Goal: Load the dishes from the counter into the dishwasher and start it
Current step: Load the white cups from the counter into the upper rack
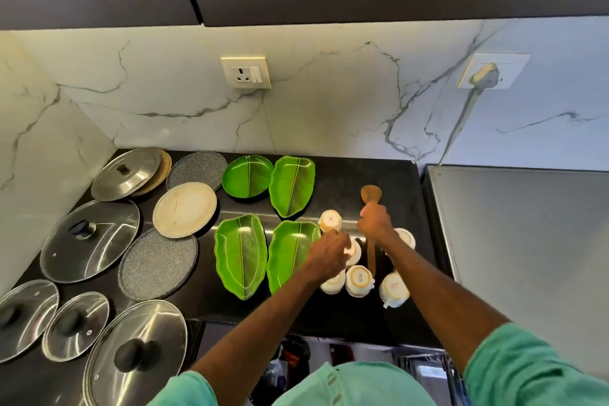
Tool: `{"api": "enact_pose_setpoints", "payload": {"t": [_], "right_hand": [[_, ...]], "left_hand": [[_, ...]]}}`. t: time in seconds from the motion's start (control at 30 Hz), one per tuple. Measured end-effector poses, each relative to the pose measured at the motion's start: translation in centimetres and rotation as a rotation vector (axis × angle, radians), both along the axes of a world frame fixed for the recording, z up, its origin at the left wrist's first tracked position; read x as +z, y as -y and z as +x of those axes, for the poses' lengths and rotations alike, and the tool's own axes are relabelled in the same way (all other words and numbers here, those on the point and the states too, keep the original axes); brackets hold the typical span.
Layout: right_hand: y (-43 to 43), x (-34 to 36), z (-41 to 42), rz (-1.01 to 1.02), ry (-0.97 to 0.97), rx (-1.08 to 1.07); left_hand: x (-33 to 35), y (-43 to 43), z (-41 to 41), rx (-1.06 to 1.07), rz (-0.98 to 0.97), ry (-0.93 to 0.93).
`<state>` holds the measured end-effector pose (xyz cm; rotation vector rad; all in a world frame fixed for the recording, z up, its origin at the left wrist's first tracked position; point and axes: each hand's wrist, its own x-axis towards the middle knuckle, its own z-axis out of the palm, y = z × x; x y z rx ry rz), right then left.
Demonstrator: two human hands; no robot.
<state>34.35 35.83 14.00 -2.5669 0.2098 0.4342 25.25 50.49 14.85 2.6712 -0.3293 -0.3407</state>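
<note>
A person in teal sleeves [527, 366] reaches both arms over a black kitchen counter [346, 175]; the right hand [375, 222] is wrapped round the upper handle of a wooden spoon [370, 194], whose bowl points toward the far wall while the handle runs back toward the near edge; the left hand [328, 254], just to its left, has fingers curled over an upside-down teacup [355, 252]; five other teacups [360, 281], also upside down, stand around the two hands at the right of the counter; four green leaf-pattern plates [240, 254] lie in two rows just left of them; further left are a cream round plate [184, 209], two grey speckled plates [158, 264], a steel lid [127, 173] in the far left corner and four glass lids [90, 241] toward the near left; a wall socket [246, 72] sits on the marble backsplash [329, 109]; a steel-topped appliance [527, 241] stands right of the counter.
</note>
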Motion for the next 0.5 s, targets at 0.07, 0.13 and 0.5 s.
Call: {"api": "enact_pose_setpoints", "payload": {"t": [0.07, 0.13, 0.5], "right_hand": [[-0.1, -1.8, 1.1, -0.098, -0.047, 0.042], [-0.1, -3.3, 1.7, -0.167, -0.067, 0.066], [0.8, -3.5, 4.3, 0.028, -0.069, -0.168]], "left_hand": [[-0.8, 0.4, -0.1, 0.006, 0.051, -0.038], [-1.4, 0.7, -0.4, 0.010, 0.097, -0.070], [-1.6, 1.3, -0.4, 0.027, 0.141, -0.105]]}}
